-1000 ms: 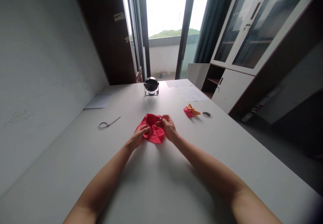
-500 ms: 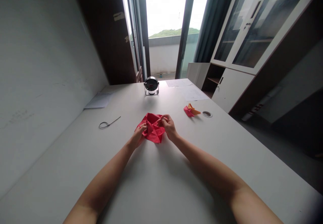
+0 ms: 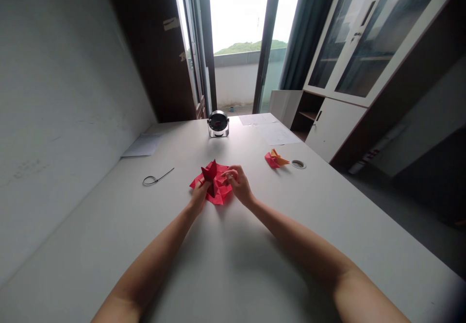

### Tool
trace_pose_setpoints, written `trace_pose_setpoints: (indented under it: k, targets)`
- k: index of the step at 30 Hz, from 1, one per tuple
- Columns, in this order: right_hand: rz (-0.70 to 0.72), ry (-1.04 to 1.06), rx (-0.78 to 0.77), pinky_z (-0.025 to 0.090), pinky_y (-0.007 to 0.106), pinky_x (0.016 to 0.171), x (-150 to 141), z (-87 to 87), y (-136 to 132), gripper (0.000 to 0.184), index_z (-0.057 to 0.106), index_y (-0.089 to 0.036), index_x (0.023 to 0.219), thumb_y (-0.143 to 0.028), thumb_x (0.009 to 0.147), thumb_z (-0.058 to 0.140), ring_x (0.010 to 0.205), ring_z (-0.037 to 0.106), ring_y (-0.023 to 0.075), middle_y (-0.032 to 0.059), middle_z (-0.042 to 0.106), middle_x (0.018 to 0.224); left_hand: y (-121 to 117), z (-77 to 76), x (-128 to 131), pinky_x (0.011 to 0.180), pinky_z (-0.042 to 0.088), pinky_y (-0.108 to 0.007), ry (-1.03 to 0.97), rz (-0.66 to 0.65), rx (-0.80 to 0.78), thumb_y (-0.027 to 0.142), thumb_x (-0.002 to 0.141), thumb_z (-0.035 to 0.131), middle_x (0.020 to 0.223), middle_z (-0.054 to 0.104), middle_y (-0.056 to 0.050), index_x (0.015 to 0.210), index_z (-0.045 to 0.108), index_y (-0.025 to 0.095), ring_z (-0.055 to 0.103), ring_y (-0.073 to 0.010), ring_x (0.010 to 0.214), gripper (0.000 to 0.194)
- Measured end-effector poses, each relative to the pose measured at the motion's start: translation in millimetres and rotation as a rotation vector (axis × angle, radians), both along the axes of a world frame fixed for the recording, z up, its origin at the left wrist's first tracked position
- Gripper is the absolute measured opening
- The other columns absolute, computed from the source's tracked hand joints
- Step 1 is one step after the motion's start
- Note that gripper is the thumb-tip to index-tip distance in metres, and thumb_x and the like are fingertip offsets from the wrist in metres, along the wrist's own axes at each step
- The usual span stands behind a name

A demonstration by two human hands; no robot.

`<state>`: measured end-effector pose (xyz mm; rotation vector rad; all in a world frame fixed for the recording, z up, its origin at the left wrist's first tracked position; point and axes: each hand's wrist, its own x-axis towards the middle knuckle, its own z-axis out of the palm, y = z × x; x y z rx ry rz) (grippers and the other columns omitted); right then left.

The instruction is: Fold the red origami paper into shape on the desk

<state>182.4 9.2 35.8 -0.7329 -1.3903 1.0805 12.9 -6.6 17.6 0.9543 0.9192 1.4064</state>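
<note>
A sheet of red origami paper, creased all over and partly folded, lies on the white table in front of me. One pointed flap stands up on its left side. My left hand is closed on the left part of the paper, thumb on top by the raised flap; its other fingers are partly hidden. At the right edge, my right hand hovers with bent fingers slightly apart, close over the paper. I see nothing held between them, though whether a fingertip touches the paper is hard to see.
A black cable tie in a loop lies left. To the right are a red and orange folded paper piece and a tape roll. A round silver-framed device stands at the back. Paper sheets lie back right, another by the wall.
The red paper has shifted slightly left and turned, and a pointed flap now stands up by my left thumb. My right hand has loosened its pinch on the paper's right side.
</note>
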Motion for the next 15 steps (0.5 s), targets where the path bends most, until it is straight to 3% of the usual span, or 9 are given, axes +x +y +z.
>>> trace_pose_setpoints:
  k: [4,8,15]
  targets:
    - [-0.025,-0.191,0.136,0.054,0.030,0.065,-1,5.8,-10,0.016,0.051,-0.025,0.104,-0.037,0.093,0.055,0.074,0.068,0.0165,0.0032,0.069,0.097,1,0.0,0,0.066,0.046,-0.023,0.064,0.028,0.029,0.022,0.071,0.068,0.079,0.066,-0.002,0.084,0.064,0.015,0.059,-0.0137,0.071,0.015]
    - [-0.023,-0.375,0.241,0.052,0.030,0.068,-3,0.1,-7,0.009,0.059,-0.022,0.093,-0.031,0.090,0.057,0.079,0.065,0.0180,0.0044,0.067,0.092,-2,-0.4,3,0.069,0.047,-0.024,0.210,0.030,0.070,0.022,0.073,0.068,0.084,0.068,-0.002,0.095,0.067,0.017,0.060,-0.0151,0.076,0.022]
    - [-0.008,-0.428,0.198,0.052,0.029,0.067,-3,-13.3,3,0.014,0.060,-0.021,0.094,-0.018,0.082,0.056,0.079,0.064,0.0176,0.0042,0.067,0.091,-5,-1.7,2,0.067,0.047,-0.025,0.285,-0.015,0.069,0.030,0.075,0.072,0.082,0.067,-0.003,0.092,0.068,0.016,0.060,-0.0162,0.075,0.022]
